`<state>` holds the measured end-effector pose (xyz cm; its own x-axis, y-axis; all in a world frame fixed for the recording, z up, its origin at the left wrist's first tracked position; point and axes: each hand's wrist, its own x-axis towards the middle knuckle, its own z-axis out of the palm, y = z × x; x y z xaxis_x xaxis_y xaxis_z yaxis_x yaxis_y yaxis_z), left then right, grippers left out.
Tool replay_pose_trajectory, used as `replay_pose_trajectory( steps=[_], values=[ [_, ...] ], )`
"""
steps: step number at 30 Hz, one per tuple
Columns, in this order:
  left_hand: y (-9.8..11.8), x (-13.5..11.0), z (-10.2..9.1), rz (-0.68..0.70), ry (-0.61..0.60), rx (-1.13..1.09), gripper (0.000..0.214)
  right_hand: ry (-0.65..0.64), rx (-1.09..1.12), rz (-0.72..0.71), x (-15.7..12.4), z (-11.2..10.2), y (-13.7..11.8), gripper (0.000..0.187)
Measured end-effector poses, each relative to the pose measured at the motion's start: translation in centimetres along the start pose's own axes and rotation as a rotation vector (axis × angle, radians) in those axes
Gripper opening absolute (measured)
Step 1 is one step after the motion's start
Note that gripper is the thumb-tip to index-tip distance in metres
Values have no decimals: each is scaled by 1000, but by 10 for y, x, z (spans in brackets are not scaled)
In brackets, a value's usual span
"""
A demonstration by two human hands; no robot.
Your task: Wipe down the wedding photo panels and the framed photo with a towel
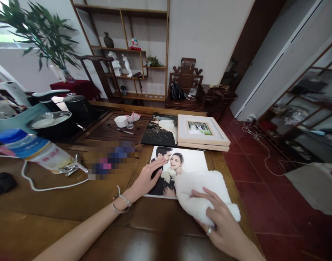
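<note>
A wedding photo print (pixel 192 156) lies flat on the wooden table in front of me. My left hand (pixel 151 175), with a bracelet at the wrist, rests on the print's left part, fingers stretched out. In my right hand (pixel 218 217), which wears a ring, is a white cloth (pixel 201 181) lying over the print's lower right corner. Part of the picture is hidden under the cloth and my left fingers. Just behind the print are a dark photo panel (pixel 162 129) and a stack of light framed pictures (pixel 222 139).
On the left stand a lidded pot (pixel 53 127), a black kettle (pixel 77 105) and a blue-capped plastic bottle (pixel 43 152), with a white cable (pixel 51 188) beside them. A white bowl (pixel 121 121) and a knife (pixel 125 131) sit on the tea tray (pixel 100 134). Red floor tiles lie right of the table.
</note>
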<state>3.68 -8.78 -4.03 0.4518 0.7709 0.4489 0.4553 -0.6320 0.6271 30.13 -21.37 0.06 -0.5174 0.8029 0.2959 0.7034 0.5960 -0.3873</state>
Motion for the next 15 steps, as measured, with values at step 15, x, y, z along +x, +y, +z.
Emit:
replay_pose_trajectory(
  steps=[15],
  values=[
    [-3, 1, 2, 40, 23, 11, 34, 134, -150, 74, 98, -1, 75, 32]
  ],
)
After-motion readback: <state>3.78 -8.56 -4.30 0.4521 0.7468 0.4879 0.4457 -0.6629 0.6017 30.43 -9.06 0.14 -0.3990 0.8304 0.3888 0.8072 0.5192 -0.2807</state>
